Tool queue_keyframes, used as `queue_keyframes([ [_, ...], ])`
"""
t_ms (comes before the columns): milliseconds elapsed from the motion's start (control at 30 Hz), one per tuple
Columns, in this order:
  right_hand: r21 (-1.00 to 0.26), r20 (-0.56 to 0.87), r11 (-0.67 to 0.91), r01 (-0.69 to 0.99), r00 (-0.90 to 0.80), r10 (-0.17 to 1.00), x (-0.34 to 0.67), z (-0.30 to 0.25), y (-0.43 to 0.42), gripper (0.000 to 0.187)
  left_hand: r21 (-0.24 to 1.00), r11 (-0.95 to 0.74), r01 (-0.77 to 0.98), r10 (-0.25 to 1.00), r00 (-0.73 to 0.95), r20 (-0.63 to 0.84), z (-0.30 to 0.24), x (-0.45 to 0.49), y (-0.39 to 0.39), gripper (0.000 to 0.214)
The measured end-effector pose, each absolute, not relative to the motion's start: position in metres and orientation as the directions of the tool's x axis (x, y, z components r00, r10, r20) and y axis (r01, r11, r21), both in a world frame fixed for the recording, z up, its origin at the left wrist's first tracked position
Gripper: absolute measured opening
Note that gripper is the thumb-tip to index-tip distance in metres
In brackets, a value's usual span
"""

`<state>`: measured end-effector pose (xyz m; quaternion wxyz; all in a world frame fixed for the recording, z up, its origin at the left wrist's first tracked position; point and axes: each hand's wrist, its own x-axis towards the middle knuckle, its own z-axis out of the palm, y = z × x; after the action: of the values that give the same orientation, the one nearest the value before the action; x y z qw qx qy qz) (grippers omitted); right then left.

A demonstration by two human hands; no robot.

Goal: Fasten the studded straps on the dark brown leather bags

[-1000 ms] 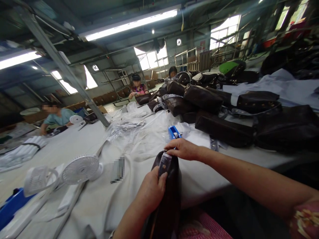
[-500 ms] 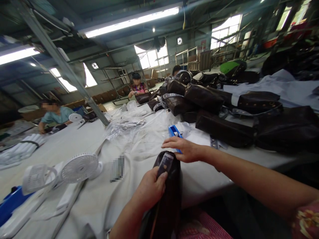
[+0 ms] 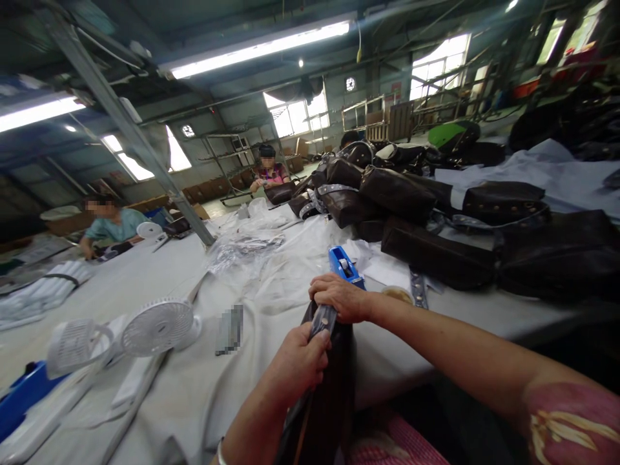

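I hold a dark brown leather bag (image 3: 329,400) upright at the table's near edge, against my lap. My left hand (image 3: 298,363) is closed around its wrapped strap (image 3: 323,320) near the top. My right hand (image 3: 339,297) is curled over the bag's upper end, fingers bent down onto it. Just behind my right hand lies a blue tape dispenser (image 3: 345,263) on the white cloth.
A pile of dark brown bags (image 3: 436,213) fills the table's right side. Small white fans (image 3: 155,326) and a blue tray (image 3: 19,400) lie at the left. Crumpled plastic wrap (image 3: 247,242) sits mid-table. Other people (image 3: 109,219) work farther along the table.
My right hand, hovering with fingers spread half a second ago, has come down and closed over the top of the bag. My left hand keeps its grip on the strap.
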<state>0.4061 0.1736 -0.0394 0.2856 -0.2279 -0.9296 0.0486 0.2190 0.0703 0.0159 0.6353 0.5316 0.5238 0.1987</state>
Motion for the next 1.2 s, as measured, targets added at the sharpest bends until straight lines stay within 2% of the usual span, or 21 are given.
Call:
queue_keyframes([
  [67, -0.247, 0.503, 0.860, 0.447, -0.699, 0.508, 0.409, -0.036, 0.167, 0.008, 0.887, 0.342, 0.311, 0.808, 0.383, -0.446, 0.016, 0.217, 0.073, 0.031],
  [133, -0.249, 0.524, 0.831, 0.497, -0.653, 0.547, 0.408, -0.026, 0.155, 0.024, 0.894, 0.319, 0.316, 0.810, 0.399, -0.430, 0.019, 0.214, 0.075, 0.029],
  [233, -0.200, 0.555, 0.855, 0.478, -0.664, 0.501, 0.394, -0.010, 0.135, 0.048, 0.893, 0.220, 0.392, 0.822, 0.419, -0.386, 0.028, 0.209, 0.079, 0.027],
  [300, -0.215, 0.541, 0.887, 0.409, -0.706, 0.457, 0.382, -0.005, 0.129, 0.041, 0.881, 0.166, 0.444, 0.824, 0.428, -0.371, 0.036, 0.203, 0.081, 0.028],
  [367, -0.387, 0.559, 0.852, 0.352, -0.645, 0.520, 0.373, -0.004, 0.134, 0.031, 0.889, 0.152, 0.432, 0.802, 0.472, -0.367, 0.043, 0.187, 0.083, 0.028],
  [433, -0.606, 0.574, 0.736, 0.303, -0.474, 0.668, 0.370, -0.007, 0.149, 0.030, 0.911, 0.170, 0.376, 0.754, 0.545, -0.366, 0.049, 0.162, 0.083, 0.030],
  [500, -0.738, 0.554, 0.626, 0.254, -0.303, 0.776, 0.370, -0.009, 0.170, 0.031, 0.921, 0.210, 0.327, 0.714, 0.593, -0.373, 0.052, 0.128, 0.079, 0.033],
  [667, -0.863, 0.467, 0.484, 0.147, -0.135, 0.874, 0.356, -0.009, 0.228, 0.029, 0.931, 0.283, 0.230, 0.748, 0.555, -0.364, 0.061, 0.045, 0.035, 0.038],
  [800, -0.913, 0.405, 0.408, 0.023, -0.083, 0.910, 0.320, -0.002, 0.262, 0.034, 0.955, 0.295, 0.042, 0.803, 0.530, -0.271, 0.070, 0.010, -0.014, 0.034],
  [900, -0.929, 0.371, 0.371, -0.009, -0.066, 0.926, 0.293, 0.006, 0.280, 0.035, 0.957, 0.285, -0.056, 0.860, 0.457, -0.229, 0.079, 0.011, -0.033, 0.033],
  [1000, -0.947, 0.318, 0.320, 0.038, -0.045, 0.947, 0.277, 0.010, 0.287, 0.030, 0.972, 0.225, -0.074, 0.945, 0.261, -0.199, 0.090, 0.035, -0.027, 0.033],
  [1133, -0.951, 0.285, 0.281, 0.127, 0.016, 0.958, 0.275, 0.008, 0.264, 0.048, 0.988, 0.105, -0.115, 0.990, 0.101, -0.094, 0.106, 0.075, 0.010, 0.034],
  [1200, -0.943, 0.302, 0.297, 0.146, 0.011, 0.953, 0.279, 0.011, 0.232, 0.050, 0.994, 0.040, -0.100, 0.997, 0.066, -0.033, 0.112, 0.089, 0.032, 0.029],
])
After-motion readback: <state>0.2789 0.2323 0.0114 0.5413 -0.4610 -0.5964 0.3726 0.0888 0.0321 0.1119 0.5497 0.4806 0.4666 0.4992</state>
